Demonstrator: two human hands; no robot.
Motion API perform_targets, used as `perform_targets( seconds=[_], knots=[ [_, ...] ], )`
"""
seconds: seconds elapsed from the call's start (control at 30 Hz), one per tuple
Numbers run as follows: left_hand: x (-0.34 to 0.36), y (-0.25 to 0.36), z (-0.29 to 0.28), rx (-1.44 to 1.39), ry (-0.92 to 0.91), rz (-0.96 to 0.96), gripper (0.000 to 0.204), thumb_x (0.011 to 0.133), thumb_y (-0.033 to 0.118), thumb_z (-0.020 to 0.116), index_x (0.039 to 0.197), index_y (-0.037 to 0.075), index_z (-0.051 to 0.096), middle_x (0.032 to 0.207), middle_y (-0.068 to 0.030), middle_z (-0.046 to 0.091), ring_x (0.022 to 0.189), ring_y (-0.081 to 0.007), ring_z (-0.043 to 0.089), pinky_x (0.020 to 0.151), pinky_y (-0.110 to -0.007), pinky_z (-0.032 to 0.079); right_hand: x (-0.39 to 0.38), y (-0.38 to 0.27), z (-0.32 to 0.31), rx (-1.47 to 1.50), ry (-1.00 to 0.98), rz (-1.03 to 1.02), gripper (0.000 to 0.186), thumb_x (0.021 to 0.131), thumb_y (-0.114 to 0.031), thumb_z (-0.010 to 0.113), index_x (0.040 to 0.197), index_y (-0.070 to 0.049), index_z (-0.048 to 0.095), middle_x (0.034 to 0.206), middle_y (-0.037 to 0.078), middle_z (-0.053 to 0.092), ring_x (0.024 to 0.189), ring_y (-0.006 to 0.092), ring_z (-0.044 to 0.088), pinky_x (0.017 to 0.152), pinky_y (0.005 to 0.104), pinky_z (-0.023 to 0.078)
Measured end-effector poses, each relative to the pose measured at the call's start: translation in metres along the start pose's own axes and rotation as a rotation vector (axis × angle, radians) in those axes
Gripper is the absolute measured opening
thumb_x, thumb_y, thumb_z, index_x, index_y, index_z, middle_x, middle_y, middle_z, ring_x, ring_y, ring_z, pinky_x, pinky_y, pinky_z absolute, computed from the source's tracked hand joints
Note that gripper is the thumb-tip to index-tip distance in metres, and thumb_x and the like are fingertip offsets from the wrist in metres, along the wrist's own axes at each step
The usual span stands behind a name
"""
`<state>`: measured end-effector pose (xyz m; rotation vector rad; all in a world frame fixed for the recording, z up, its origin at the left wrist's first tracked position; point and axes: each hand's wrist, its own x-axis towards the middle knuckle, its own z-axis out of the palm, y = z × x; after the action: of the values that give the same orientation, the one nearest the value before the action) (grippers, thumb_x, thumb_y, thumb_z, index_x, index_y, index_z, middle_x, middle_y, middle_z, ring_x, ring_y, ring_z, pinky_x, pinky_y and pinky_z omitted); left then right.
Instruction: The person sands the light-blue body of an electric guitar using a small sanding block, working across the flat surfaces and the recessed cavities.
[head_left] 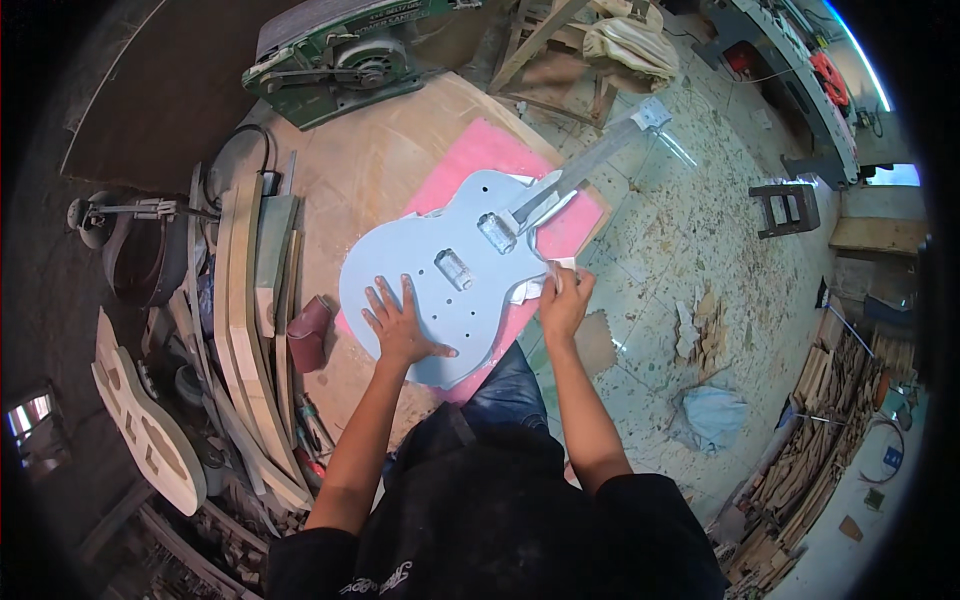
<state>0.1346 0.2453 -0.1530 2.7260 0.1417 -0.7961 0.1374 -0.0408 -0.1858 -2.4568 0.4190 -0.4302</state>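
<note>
A pale grey electric guitar body [400, 250] with its neck [575, 168] attached lies face up on a pink sheet [455, 160] on the workbench. Two pickup cavities and several small holes show in its top. My left hand [397, 328] rests flat on the lower left of the body, fingers spread. At the body's right edge, by the cutaway, my right hand [566, 303] is closed with its fingertips against the rim. A small pale piece shows at those fingers; its kind is unclear. White paper-like scraps [524, 290] stick out from under the body.
On the bench [345, 170] a green belt sander [345, 70] stands at the back, and a dark red roll [310, 333] lies left of the guitar. Long wood strips [240, 270] and an unfinished guitar body [150, 430] are farther left. A stool [785, 210] and cloth [713, 415] are on the littered floor.
</note>
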Motion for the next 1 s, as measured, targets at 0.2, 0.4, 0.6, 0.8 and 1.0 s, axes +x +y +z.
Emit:
perform_targets(
  seconds=[0.2, 0.4, 0.6, 0.8, 1.0],
  knots=[
    [-0.001, -0.002, 0.001, -0.01, 0.008, 0.001, 0.183, 0.026, 0.068, 0.099, 0.17, 0.011, 0.001, 0.169, -0.0388, -0.012, 0.155, -0.0595, -0.015, 0.12, -0.075, -0.001, -0.001, -0.002, -0.003, -0.049, -0.048, -0.068, 0.031, 0.087, -0.013, 0.075, 0.118, -0.015, 0.076, 0.123, 0.025, 0.054, 0.114, 0.0462, 0.057, 0.097, 0.053, 0.049],
    [0.0, 0.0, 0.001, -0.004, -0.013, -0.01, 0.184, 0.027, 0.067, 0.1, 0.17, 0.012, -0.002, 0.169, -0.0385, -0.013, 0.155, -0.0591, -0.017, 0.12, -0.075, -0.002, -0.013, -0.012, 0.004, -0.03, -0.064, -0.058, 0.03, 0.089, -0.014, 0.074, 0.118, -0.014, 0.074, 0.127, 0.026, 0.053, 0.115, 0.0477, 0.057, 0.097, 0.0545, 0.049],
    [0.001, 0.003, 0.0, -0.01, -0.01, -0.009, 0.184, 0.026, 0.065, 0.101, 0.17, 0.012, -0.001, 0.169, -0.0379, -0.013, 0.155, -0.0588, -0.017, 0.12, -0.074, -0.002, -0.017, -0.018, 0.008, -0.094, -0.024, -0.001, 0.03, 0.089, -0.014, 0.074, 0.118, -0.015, 0.074, 0.128, 0.026, 0.052, 0.116, 0.0468, 0.057, 0.096, 0.0549, 0.049],
    [0.001, 0.0, 0.002, -0.026, 0.008, 0.002, 0.183, 0.026, 0.065, 0.1, 0.17, 0.012, 0.0, 0.169, -0.0379, -0.012, 0.155, -0.0586, -0.017, 0.12, -0.075, -0.001, -0.012, -0.017, 0.005, -0.108, -0.044, 0.037, 0.03, 0.088, -0.015, 0.074, 0.119, -0.015, 0.074, 0.129, 0.025, 0.052, 0.116, 0.0459, 0.057, 0.096, 0.0544, 0.05],
    [-0.001, 0.002, -0.003, 0.009, -0.019, -0.017, 0.182, 0.028, 0.066, 0.1, 0.17, 0.012, 0.0, 0.169, -0.0376, -0.012, 0.155, -0.0584, -0.016, 0.12, -0.074, 0.0, -0.006, -0.01, -0.001, -0.085, -0.064, -0.004, 0.031, 0.088, -0.016, 0.074, 0.119, -0.014, 0.074, 0.13, 0.026, 0.05, 0.116, 0.0469, 0.057, 0.097, 0.0541, 0.05]
  ],
)
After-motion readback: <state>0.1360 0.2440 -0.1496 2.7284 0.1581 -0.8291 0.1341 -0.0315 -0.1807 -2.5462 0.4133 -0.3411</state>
